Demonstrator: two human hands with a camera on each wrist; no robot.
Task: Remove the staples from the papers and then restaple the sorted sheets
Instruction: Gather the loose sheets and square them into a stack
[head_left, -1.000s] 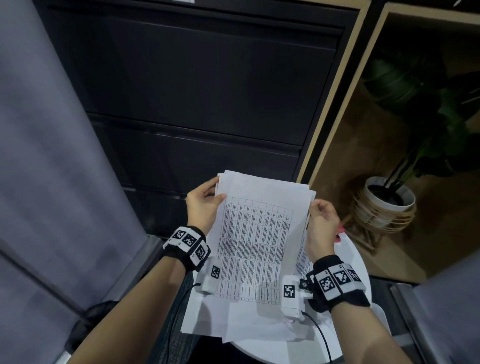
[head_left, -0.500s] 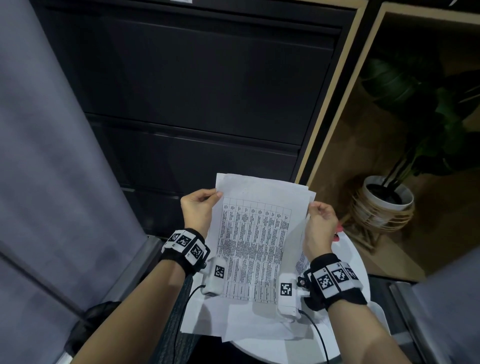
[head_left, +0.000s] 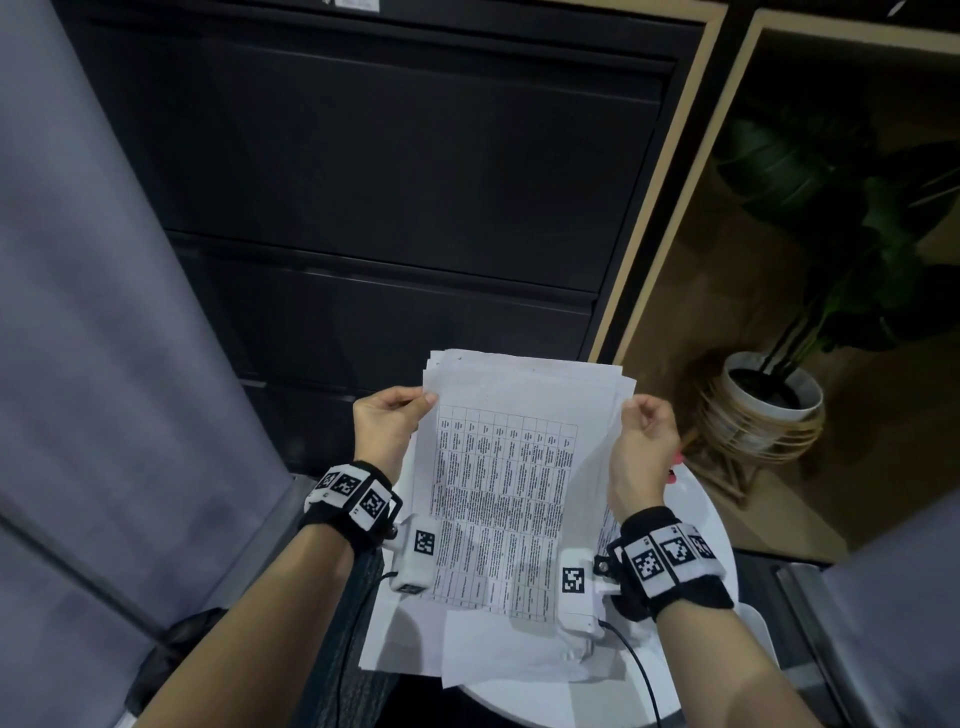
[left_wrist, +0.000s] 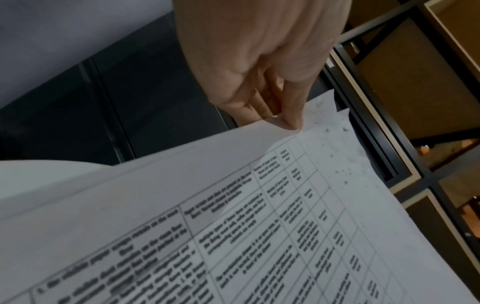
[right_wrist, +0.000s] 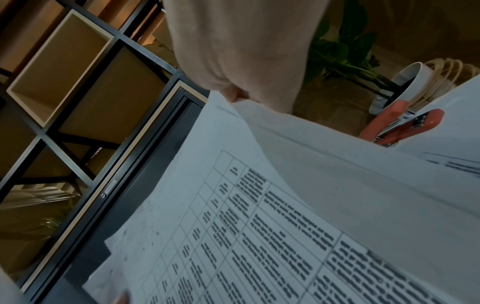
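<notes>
Looks like we're in the sorting/squaring-up step: both hands hold a stack of white printed sheets with a table grid (head_left: 511, 483) upright between them, above a small round white table (head_left: 711, 525). The left hand (head_left: 387, 428) pinches the stack's upper left edge with thumb and fingers, and the right hand (head_left: 644, 447) is curled round the upper right edge. More loose white sheets (head_left: 415, 639) lie on the table below the wrists. An orange-red stapler (right_wrist: 405, 126) sits just beyond the right hand, next to the papers. My guess is the next move needs the edges tapped even, then one hand freed for that stapler.
</notes>
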